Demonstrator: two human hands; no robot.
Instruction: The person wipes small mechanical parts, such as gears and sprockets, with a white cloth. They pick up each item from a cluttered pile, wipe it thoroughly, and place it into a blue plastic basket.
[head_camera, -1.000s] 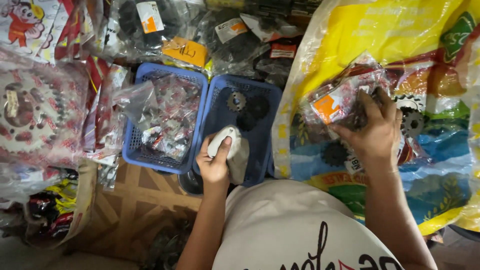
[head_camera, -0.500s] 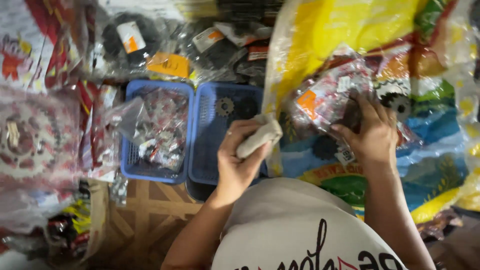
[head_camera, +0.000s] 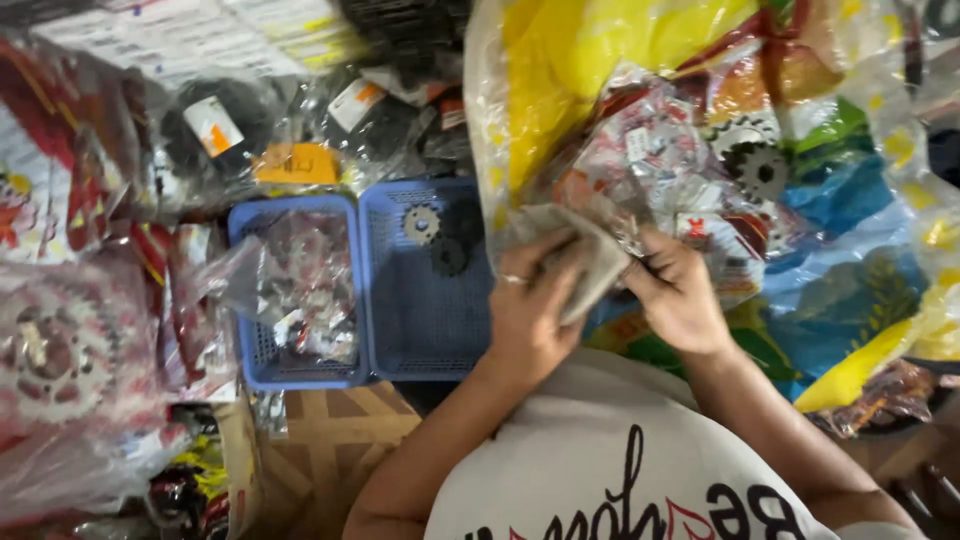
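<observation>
A grey cloth is clamped in the fingers of the left hand and pressed against something small pinched in the right hand, above a big yellow sack. Two gear wheels are already laid in the blue basket; many packets of gears are left unopened.

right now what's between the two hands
In the head view, a folded grey cloth bridges the left hand and right hand. The left grips it; the right hand's fingers meet its edge.
</observation>
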